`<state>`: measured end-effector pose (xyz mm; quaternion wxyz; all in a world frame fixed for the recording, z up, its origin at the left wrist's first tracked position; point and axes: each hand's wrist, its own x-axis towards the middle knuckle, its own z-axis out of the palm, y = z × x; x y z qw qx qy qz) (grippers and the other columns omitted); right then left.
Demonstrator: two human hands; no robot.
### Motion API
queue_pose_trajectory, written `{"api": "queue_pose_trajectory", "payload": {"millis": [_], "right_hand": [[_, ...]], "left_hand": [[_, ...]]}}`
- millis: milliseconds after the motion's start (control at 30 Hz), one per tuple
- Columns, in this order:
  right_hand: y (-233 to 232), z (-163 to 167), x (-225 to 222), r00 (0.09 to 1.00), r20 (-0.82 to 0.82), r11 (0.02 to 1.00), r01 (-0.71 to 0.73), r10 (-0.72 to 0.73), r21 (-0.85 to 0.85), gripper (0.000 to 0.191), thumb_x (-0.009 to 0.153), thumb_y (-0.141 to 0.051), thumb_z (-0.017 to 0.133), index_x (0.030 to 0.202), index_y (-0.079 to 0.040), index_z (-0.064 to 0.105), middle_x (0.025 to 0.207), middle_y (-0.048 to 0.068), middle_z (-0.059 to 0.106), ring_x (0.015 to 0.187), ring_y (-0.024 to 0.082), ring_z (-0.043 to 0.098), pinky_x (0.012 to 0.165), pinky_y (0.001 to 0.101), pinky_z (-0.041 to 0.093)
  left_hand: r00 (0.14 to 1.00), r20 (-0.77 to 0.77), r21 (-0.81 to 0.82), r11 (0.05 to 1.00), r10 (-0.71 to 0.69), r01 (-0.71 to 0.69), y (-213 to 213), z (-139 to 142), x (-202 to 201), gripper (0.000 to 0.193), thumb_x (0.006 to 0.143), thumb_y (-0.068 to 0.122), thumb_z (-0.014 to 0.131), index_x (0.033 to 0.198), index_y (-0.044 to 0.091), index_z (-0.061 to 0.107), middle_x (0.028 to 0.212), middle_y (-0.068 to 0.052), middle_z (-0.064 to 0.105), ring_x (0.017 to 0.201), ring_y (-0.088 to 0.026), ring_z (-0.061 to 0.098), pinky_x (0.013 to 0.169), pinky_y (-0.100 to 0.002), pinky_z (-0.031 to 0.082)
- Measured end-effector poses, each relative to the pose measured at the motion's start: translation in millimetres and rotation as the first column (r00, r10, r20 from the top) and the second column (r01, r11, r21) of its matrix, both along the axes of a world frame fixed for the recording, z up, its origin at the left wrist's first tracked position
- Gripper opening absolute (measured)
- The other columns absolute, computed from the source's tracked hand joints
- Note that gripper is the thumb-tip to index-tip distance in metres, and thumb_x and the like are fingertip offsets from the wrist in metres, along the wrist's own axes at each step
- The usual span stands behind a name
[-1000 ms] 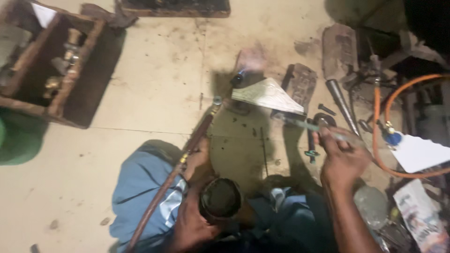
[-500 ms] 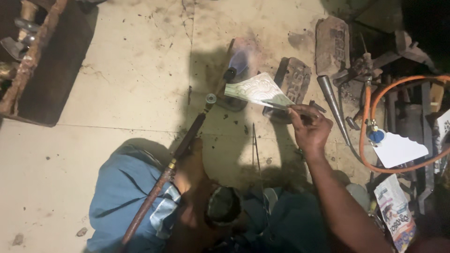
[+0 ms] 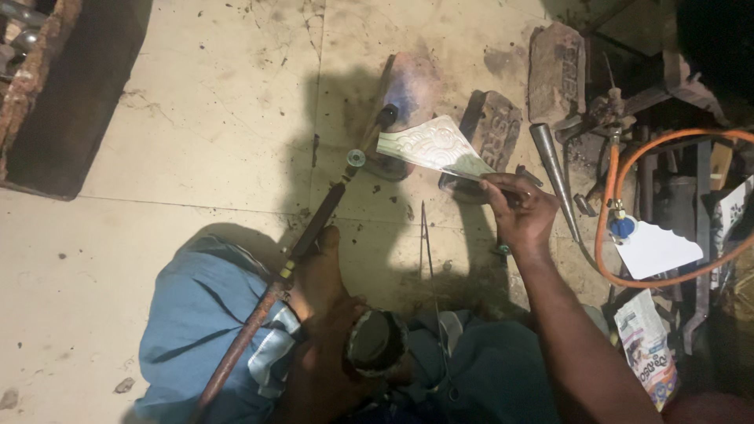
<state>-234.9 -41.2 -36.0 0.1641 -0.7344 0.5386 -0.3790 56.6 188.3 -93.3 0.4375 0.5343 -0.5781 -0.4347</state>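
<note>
Right hand (image 3: 518, 210) pinches tongs gripping the thin, light, probably hot metal sheet (image 3: 432, 148) at its five-o'clock corner; left hand (image 3: 322, 271) is wrapped around the torch (image 3: 314, 232).

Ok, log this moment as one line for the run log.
left hand: holds torch, flame on | right hand: holds embossed metal sheet at flame | bricks behind | orange hose right

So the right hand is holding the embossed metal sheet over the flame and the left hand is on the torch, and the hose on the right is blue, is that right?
Not quite: the head view shows the hose on the right is orange, not blue. The rest stands: the right hand holds the embossed metal sheet by the flame, and the left hand is on the torch.
</note>
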Motion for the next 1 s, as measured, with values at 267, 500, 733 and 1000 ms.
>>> {"api": "queue_pose_trajectory", "payload": {"millis": [267, 500, 733, 1000], "right_hand": [[-1.1, -1.5, -1.7, 0.998, -0.068, 1.0, 0.018, -0.017, 0.024, 0.015, 0.096, -0.007, 0.078, 0.108, 0.002, 0.076, 0.103, 0.012, 0.079, 0.09, 0.012, 0.075, 0.075, 0.0245, 0.06], [-0.4, 3.4, -2.8, 0.992, -0.122, 1.0, -0.008, 0.009, 0.005, 0.014, 0.096, -0.006, 0.078, 0.108, 0.002, 0.076, 0.102, 0.013, 0.079, 0.087, 0.013, 0.076, 0.071, 0.0237, 0.06], [2.9, 17.5, -6.0, 0.995, -0.1, 1.0, 0.005, -0.004, 0.009, 0.012, 0.096, -0.005, 0.077, 0.107, 0.0, 0.075, 0.107, 0.014, 0.077, 0.095, 0.018, 0.077, 0.069, 0.028, 0.061], [98.1, 97.8, -18.8, 0.922, 0.356, 0.982, 0.181, -0.154, -0.044, 0.019, 0.101, 0.006, 0.074, 0.117, 0.007, 0.064, 0.105, 0.018, 0.071, 0.095, 0.021, 0.076, 0.091, 0.0375, 0.066]], "left_hand": [[1.0, -0.006, -0.23, 0.973, 0.017, -0.018, 0.4, -5.0, 2.8, 0.1, 0.059, 0.026, 0.099, 0.14, -0.002, 0.047, 0.141, -0.027, 0.059, 0.129, -0.041, 0.062, 0.103, -0.046, 0.055], [0.999, 0.014, -0.217, 0.976, 0.029, -0.025, -2.7, 5.6, 4.8, 0.095, 0.056, 0.025, 0.098, 0.135, -0.001, 0.051, 0.136, -0.026, 0.061, 0.125, -0.041, 0.064, 0.1, -0.047, 0.054], [0.999, 0.014, -0.221, 0.974, 0.05, -0.045, -4.3, 12.8, 5.8, 0.09, 0.057, 0.023, 0.097, 0.133, 0.0, 0.055, 0.13, -0.025, 0.066, 0.119, -0.039, 0.068, 0.097, -0.044, 0.057], [0.995, 0.013, -0.349, 0.933, 0.102, -0.091, 8.3, 30.7, 2.7, 0.104, 0.063, 0.036, 0.101, 0.14, -0.007, 0.047, 0.132, -0.025, 0.062, 0.118, -0.041, 0.067, 0.096, -0.045, 0.057]]}}
